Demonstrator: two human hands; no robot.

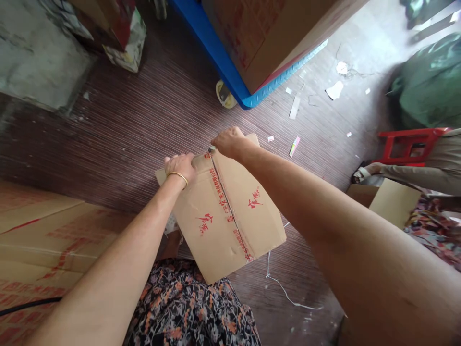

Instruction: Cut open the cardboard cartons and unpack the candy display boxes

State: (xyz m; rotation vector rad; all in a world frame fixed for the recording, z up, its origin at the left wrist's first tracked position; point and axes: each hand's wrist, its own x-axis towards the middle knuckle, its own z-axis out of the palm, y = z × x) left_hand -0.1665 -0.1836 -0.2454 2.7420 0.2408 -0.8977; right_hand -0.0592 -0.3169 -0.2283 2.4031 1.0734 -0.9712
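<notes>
A brown cardboard box (194, 202) with red printing is in front of me, tilted, above the floor. Printed tape (221, 190) runs along its middle seam, where a dark slit-like line shows. My left hand (182, 166), a gold bangle at its wrist, grips the box's far left edge with bent fingers. At the far end of the seam, my right hand (230, 142) is closed in a fist. A small greyish bit shows by its fingertips, too small to name; the rest of what it holds is hidden.
A blue platform trolley (248, 101) carrying a large carton (248, 38) stands ahead. More cartons (43, 240) are at my left. At right are a red stool (403, 144), a seated person's leg (414, 170) and a green sack (428, 91). Paper scraps and string (284, 290) litter the floor.
</notes>
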